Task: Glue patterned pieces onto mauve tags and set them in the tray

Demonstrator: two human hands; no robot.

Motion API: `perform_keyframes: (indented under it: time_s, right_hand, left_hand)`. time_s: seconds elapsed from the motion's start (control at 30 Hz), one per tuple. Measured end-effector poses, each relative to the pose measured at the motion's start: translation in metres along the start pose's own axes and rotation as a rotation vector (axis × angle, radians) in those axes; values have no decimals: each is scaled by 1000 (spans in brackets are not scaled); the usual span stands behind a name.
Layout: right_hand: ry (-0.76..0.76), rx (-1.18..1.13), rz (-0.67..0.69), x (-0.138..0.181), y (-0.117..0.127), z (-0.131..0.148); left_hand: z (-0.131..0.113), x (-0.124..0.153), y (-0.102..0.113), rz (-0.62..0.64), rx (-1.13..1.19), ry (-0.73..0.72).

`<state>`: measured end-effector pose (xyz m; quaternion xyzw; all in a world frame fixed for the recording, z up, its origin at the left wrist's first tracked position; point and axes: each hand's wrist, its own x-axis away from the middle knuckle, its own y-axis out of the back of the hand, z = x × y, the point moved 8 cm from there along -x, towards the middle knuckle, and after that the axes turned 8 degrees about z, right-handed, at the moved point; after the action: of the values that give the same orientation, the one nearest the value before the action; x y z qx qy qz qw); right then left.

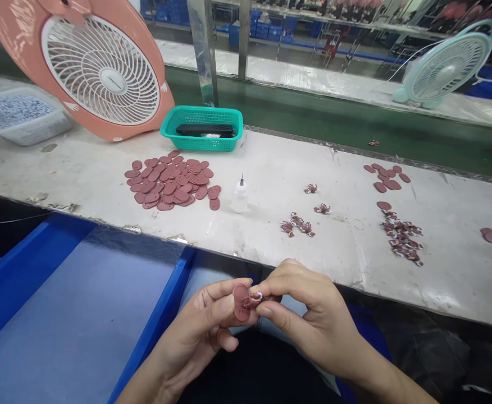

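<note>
Factory worktop (246,241) runs just beyond the hands: left-hand fingers (216,306) clamp a maroon oval piece (241,303), while right-hand fingers (271,289) pinch a small printed piece (253,300) against it. A loosened pinch could drop either into the blue tray (157,320). Farther off lie scattered maroon ovals (168,180), a needle-tip bottle (240,196) and a teal basket (224,112).

Matt, rubbery maroon pads (170,182) on a scuffed white counter (271,160)
Glossy teal plastic basket (199,143), translucent plastic bottle (240,199)
</note>
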<state>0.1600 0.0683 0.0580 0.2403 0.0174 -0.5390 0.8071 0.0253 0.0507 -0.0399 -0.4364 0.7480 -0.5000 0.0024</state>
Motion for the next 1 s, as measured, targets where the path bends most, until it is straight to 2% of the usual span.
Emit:
perform_keyframes:
  time_s: [0.57, 1.0]
  right_hand:
    - [53, 133, 89, -4, -3, 13]
    - [91, 180, 125, -6, -8, 18]
  left_hand:
    - [4, 2, 1, -77, 77, 35]
    - [5, 3, 5, -85, 114, 41]
